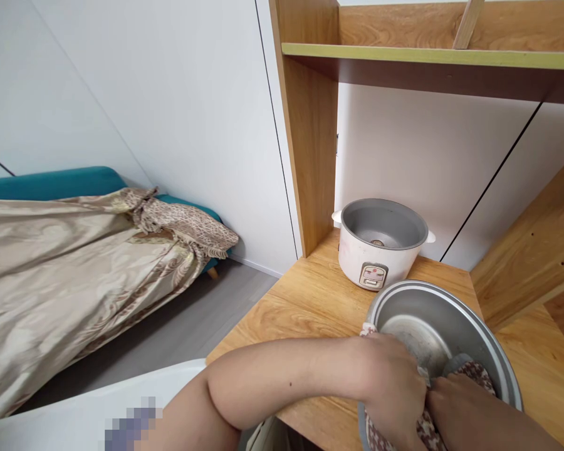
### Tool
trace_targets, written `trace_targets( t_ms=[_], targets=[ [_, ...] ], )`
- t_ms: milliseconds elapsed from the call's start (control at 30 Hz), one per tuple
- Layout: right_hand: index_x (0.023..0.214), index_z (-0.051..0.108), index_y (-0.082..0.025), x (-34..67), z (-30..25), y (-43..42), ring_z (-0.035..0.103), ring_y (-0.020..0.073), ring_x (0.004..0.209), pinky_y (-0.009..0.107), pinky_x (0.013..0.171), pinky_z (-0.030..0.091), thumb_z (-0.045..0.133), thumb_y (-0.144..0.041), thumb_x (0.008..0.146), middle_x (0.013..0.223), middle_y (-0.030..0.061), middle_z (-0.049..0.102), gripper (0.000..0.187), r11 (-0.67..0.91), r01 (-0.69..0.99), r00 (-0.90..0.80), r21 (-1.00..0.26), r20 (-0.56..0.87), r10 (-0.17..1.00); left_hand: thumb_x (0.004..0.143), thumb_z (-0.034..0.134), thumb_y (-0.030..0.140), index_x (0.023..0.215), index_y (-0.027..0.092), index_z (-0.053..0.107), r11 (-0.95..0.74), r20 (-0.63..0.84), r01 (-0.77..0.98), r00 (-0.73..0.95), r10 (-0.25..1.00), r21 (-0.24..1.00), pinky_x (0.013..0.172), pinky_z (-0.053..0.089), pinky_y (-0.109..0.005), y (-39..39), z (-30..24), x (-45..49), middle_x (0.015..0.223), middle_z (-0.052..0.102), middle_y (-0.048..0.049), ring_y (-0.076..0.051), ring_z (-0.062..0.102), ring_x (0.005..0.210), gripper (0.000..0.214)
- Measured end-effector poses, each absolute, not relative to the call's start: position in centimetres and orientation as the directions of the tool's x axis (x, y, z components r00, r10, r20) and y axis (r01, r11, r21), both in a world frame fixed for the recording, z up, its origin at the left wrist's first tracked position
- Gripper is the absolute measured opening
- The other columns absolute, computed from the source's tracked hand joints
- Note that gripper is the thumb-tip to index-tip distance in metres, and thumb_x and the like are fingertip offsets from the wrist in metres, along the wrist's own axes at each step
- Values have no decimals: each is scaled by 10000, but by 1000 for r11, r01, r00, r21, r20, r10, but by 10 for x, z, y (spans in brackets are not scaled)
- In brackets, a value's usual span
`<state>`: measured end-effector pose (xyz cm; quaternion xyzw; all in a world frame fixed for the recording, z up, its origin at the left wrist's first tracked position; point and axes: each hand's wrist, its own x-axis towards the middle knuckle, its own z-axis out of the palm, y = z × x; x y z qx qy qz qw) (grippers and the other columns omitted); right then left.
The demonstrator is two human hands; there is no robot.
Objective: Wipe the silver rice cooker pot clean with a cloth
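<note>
Head view: I am looking down at both hands meeting at the near rim of a metal pot.
Left hand (392, 388): it is curling closed over the pot's near rim with a patterned cloth bunched under the palm; I judge this grip is steadying the pot, since the pot is tipping toward me.
Right hand (455, 401): it is reaching into the pot from the lower right, pressing on the cloth; its fingers are hidden behind the left hand, so I cannot tell whether they are closing on the fabric.
Patterned cloth (474, 374): it is lying against the pot's inner wall, between the two hands, partly spilling over the rim below the left hand.
Inner pot (451, 313): it is sitting at the near edge of the wooden counter, tilted with its mouth facing me, which is giving the hands access to the inside.
Rice cooker body (380, 247): it is standing upright just behind the pot, empty and lidless, its control panel facing me.
Wooden counter (305, 300): it is carrying both vessels, set into a shelf recess.
Sofa (51, 183): it is standing well apart on the left, with beige fabric draped over it.
</note>
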<state>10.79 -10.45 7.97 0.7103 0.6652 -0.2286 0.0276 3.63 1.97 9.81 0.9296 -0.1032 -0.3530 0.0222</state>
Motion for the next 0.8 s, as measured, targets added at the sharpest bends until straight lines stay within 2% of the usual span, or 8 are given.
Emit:
trace_targets(
  t_ms=[133, 333, 433, 633, 800],
  targets=[
    [680, 660, -213, 112, 70, -108, 564, 152, 547, 276, 541, 305, 486, -311, 872, 660, 10, 690, 277, -57, 963, -24, -262, -298, 954, 650, 634, 606, 1061, 140, 695, -981, -641, -157, 742, -194, 115, 631, 523, -384, 18, 102, 36, 921, 729, -142, -280, 676, 782, 625],
    [598, 617, -208, 117, 57, -109, 547, 157, 520, 295, 539, 274, 496, -325, 847, 604, 15, 675, 301, -8, 991, -26, -136, -245, 969, 645, 641, 606, 1066, 137, 698, -980, -660, -154, 725, -197, 124, 622, 526, -400, 18, 106, 37, 890, 733, -143, -284, 673, 749, 632],
    [587, 613, -210, 115, 62, -109, 522, 138, 490, 289, 527, 262, 478, -338, 865, 581, 3, 660, 334, -39, 984, -3, -175, -231, 973, 657, 636, 601, 1076, 133, 697, -983, -646, -141, 741, -183, 116, 622, 523, -395, 18, 106, 36, 887, 733, -150, -282, 673, 743, 631],
    [606, 636, -208, 112, 72, -107, 568, 158, 542, 293, 545, 265, 533, -310, 830, 658, 16, 690, 267, -97, 972, 20, -213, -338, 941, 636, 629, 636, 1094, 112, 692, -978, -644, -129, 736, -206, 166, 648, 522, -428, 19, 104, 36, 927, 731, -165, -303, 667, 780, 699],
    [620, 619, -204, 111, 68, -108, 542, 148, 520, 294, 542, 254, 529, -280, 849, 623, 0, 665, 257, -80, 972, 18, -219, -273, 962, 626, 646, 589, 879, 146, 736, -984, -586, -121, 791, -174, 128, 612, 521, -406, 17, 103, 35, 793, 729, -141, -271, 657, 663, 518]
  ],
)
